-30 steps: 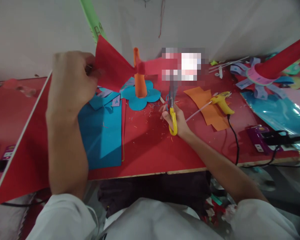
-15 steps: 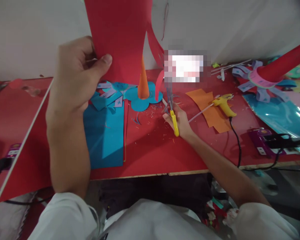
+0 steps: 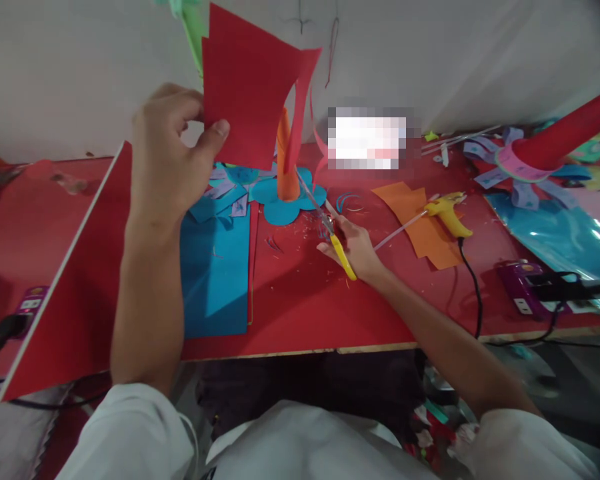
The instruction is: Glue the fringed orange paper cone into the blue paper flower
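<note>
My left hand [image 3: 173,157] is raised above the table and pinches a red paper sheet [image 3: 245,87] between thumb and fingers; a thin cut strip curls off the sheet's right edge. My right hand [image 3: 357,248] rests low on the red table [image 3: 300,300] and grips yellow-handled scissors [image 3: 330,230], whose blades point up-left toward the sheet. Behind the blades an orange paper cone [image 3: 287,173] stands on a blue flower shape [image 3: 287,203].
A blue paper sheet [image 3: 215,273] lies left of centre with cut pieces above it. Orange paper [image 3: 420,223] and a yellow glue gun [image 3: 447,213] with a black cord lie to the right. A red tube [image 3: 565,130], a purple power strip [image 3: 523,287] and shiny blue film [image 3: 560,227] are far right.
My left hand has turned the red sheet and moved it right, so it stands tilted. The scissors swung from upright to pointing up-left. My right hand shifted slightly.
</note>
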`<state>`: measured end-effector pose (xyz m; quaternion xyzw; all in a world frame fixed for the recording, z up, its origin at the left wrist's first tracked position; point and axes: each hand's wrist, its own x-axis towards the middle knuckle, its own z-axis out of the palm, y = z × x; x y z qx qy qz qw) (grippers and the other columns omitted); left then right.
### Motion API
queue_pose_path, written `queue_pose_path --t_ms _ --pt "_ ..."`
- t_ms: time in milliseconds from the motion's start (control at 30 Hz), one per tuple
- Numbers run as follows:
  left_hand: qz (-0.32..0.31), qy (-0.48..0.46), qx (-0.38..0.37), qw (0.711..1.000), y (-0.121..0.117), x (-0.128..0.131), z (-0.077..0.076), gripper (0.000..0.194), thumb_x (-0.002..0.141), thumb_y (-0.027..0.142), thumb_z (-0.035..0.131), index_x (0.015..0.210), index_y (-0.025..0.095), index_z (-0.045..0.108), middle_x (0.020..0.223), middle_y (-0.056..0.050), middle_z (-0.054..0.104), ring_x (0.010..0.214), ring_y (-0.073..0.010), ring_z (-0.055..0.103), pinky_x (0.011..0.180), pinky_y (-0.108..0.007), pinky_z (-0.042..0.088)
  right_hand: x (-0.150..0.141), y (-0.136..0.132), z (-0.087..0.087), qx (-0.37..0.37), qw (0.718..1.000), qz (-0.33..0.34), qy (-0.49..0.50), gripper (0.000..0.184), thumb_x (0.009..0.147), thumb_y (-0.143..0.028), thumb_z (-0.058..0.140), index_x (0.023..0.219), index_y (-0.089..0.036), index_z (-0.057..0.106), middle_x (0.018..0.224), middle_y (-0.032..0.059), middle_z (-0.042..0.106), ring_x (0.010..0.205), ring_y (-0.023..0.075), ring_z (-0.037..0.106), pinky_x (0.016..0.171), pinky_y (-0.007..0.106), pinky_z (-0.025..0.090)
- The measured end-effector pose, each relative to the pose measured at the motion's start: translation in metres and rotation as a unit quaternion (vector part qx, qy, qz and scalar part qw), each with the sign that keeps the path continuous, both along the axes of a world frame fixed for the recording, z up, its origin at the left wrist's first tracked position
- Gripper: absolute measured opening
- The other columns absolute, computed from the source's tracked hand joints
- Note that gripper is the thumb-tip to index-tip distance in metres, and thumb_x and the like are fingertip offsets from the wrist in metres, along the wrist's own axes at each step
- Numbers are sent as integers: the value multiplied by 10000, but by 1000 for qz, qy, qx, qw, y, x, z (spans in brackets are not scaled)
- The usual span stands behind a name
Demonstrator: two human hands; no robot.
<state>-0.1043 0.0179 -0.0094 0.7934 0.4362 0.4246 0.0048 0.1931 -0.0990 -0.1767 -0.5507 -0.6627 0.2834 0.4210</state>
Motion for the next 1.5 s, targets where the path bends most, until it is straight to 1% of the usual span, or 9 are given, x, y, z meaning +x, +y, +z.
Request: queue_pose_path --t_ms 167,267,367,500,633,900,1167,1333,1500 --pt "-75 -92 -1 993 -1 10 -5 196 958 328 832 838 242 703 750 20 610 674 -141 570 577 -291 465 0 -1 -3 -12 999 38 12 701 772 -869 850 958 -246 589 820 -2 564 723 165 491 685 338 440" --pt "-139 -166 -51 975 -2 22 -11 103 992 362 793 994 279 734 741 45 647 501 -124 531 424 -302 440 -8 -9 -5 -27 990 102 91 699 827 -902 781 916 -249 550 834 -12 534 728 155 479 669 329 409" --pt "-164 -192 -88 964 -5 37 -20 152 1033 433 772 1093 314 698 732 66 620 404 -100 484 337 -297 377 -21 -22 -6 -59 971 146 182 698 917 -939 644 923 -250 538 817 -25 521 691 142 476 641 321 391" --pt "-210 -204 -75 953 -10 58 -34 409 1072 711 681 1116 308 627 738 48 591 435 -89 455 353 -288 348 -34 -33 -1 -101 960 151 212 703 940 -954 589 910 -255 520 779 -36 519 647 132 473 617 314 387" --pt "-202 -248 -81 944 -11 68 -45 518 1039 815 652 1071 302 586 752 45 584 454 -86 459 388 -285 372 -34 -33 11 -102 972 109 180 721 860 -954 698 907 -251 547 760 -36 525 665 134 466 610 303 382" --pt "-193 -264 -66 943 -7 66 -56 400 1099 702 659 1147 312 589 783 37 646 718 -143 678 577 -276 528 -30 -31 16 -117 982 52 139 700 846 -910 748 882 -256 503 702 -63 456 627 118 401 583 288 328" --pt "-164 -312 -55 934 -26 69 -41 355 1097 688 662 1103 337 608 798 44 681 439 -108 563 377 -286 428 -31 -33 18 -93 990 37 99 678 883 -896 708 845 -255 490 704 -39 513 639 130 436 596 292 342" --pt "-151 -274 -82 946 -28 68 -50 333 1121 667 623 1146 336 614 814 24 683 591 -157 715 501 -285 549 -28 -33 14 -105 988 13 114 648 889 -875 722 886 -257 523 696 -43 512 621 139 464 566 286 357" --pt "-170 -265 -103 944 -37 79 -60 329 1123 640 645 1137 314 607 750 45 640 539 -135 676 507 -256 540 -27 -30 12 -101 984 3 148 648 885 -875 728 928 -263 519 709 -54 497 617 137 473 564 285 384"
